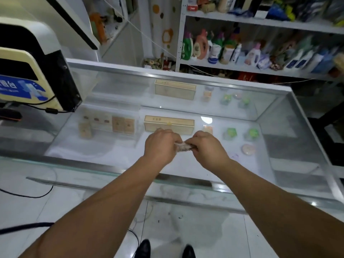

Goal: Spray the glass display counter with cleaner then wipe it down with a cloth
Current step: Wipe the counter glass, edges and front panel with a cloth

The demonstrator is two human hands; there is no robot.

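Note:
The glass display counter (115,157) stretches across the middle of the head view, with a metal frame around its top. Both my hands are held together above its centre. My left hand (161,144) and my right hand (208,146) each grip one end of a small crumpled pale cloth (183,147) bunched between them. Most of the cloth is hidden inside my fingers. No spray bottle of cleaner is held in either hand.
A cash register screen (31,71) with black cables stands on the counter's left end. Tan boxes (169,124) and small green packs (230,133) lie under the glass. Shelves of bottles (242,51) stand behind the counter. A cable runs on the floor by my shoes (143,248).

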